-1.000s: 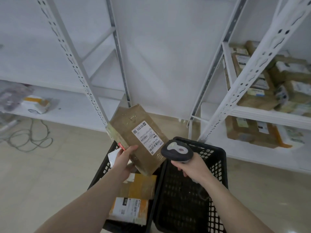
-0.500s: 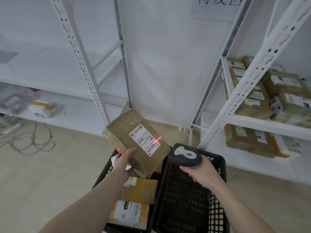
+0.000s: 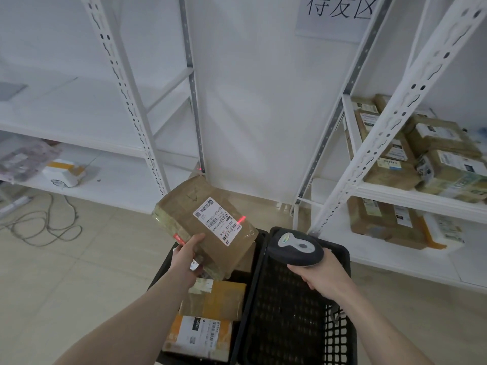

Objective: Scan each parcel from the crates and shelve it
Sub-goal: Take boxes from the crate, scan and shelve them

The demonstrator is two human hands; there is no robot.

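The red scan line, absent a second ago, now falls beside the label on the taped cardboard parcel [image 3: 204,227], gripped by the left hand [image 3: 187,255] above the left crate [image 3: 168,262]; the right hand [image 3: 320,276] grips the barcode scanner [image 3: 295,246]; the read is probably under way, shelving next.

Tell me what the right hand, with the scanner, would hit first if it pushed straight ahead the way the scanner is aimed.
Most likely the brown parcel held in the left hand. The scanner in the right hand points up and left, and its red light falls by the parcel's label. Depth is uncertain.
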